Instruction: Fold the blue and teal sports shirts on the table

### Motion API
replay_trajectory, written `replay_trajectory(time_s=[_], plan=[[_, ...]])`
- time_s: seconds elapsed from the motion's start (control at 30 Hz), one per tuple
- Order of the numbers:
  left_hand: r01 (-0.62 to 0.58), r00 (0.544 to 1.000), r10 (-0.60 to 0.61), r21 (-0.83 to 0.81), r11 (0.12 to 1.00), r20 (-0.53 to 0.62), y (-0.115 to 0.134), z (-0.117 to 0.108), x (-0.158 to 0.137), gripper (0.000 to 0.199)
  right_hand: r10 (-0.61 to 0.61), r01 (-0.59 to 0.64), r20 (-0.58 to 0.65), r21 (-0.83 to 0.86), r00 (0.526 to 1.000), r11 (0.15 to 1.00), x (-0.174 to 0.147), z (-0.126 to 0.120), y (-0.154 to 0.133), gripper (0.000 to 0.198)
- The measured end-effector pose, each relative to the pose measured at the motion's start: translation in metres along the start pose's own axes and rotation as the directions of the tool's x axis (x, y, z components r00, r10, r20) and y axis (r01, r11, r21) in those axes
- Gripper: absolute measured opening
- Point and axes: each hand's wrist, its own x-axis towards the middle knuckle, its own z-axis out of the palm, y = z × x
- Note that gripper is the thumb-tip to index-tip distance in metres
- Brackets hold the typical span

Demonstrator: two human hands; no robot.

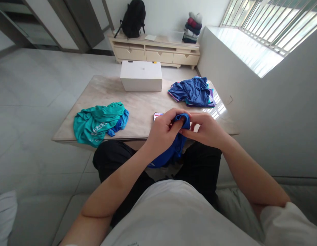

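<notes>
Royal-blue fabric garment [173, 150], pinched by left hand [162, 131] and right hand [206, 130] at centre frame, unfolded; crumpled teal shirt heap [97, 123] waits left, folded blue stack [192, 92] upper right.

You have bright daylight entering from the barred window [273, 24] at upper right. Its sill is blown out to near white, and glare patches reflect off the table [138, 106] near its right end. Shadows are soft and weak. Focus is sharp at centre. Wide-angle distortion bends the walls and floor at the frame edges.
</notes>
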Motion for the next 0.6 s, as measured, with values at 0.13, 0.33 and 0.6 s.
replay_trajectory(time_s=[0.13, 0.33, 0.6], plan=[[0.072, 0.996, -0.074, -0.037, 0.997, -0.041, -0.023, -0.009, -0.018, 0.044, 0.004, 0.0, -0.057, 0.075, 0.998, 0.997, 0.008, 0.002, -0.006, 0.013], [0.292, 0.917, -0.308, 0.1, 0.951, 0.253, -0.081, -0.019, -0.061, 0.049, 0.081, -0.024, -0.32, 0.178, 0.944, 0.984, 0.004, -0.003, -0.002, 0.017], [0.358, 0.868, -0.411, 0.222, 0.907, 0.279, -0.095, -0.035, -0.069, 0.033, 0.183, -0.02, -0.425, 0.361, 0.887, 0.932, -0.011, -0.027, 0.014, 0.023]])
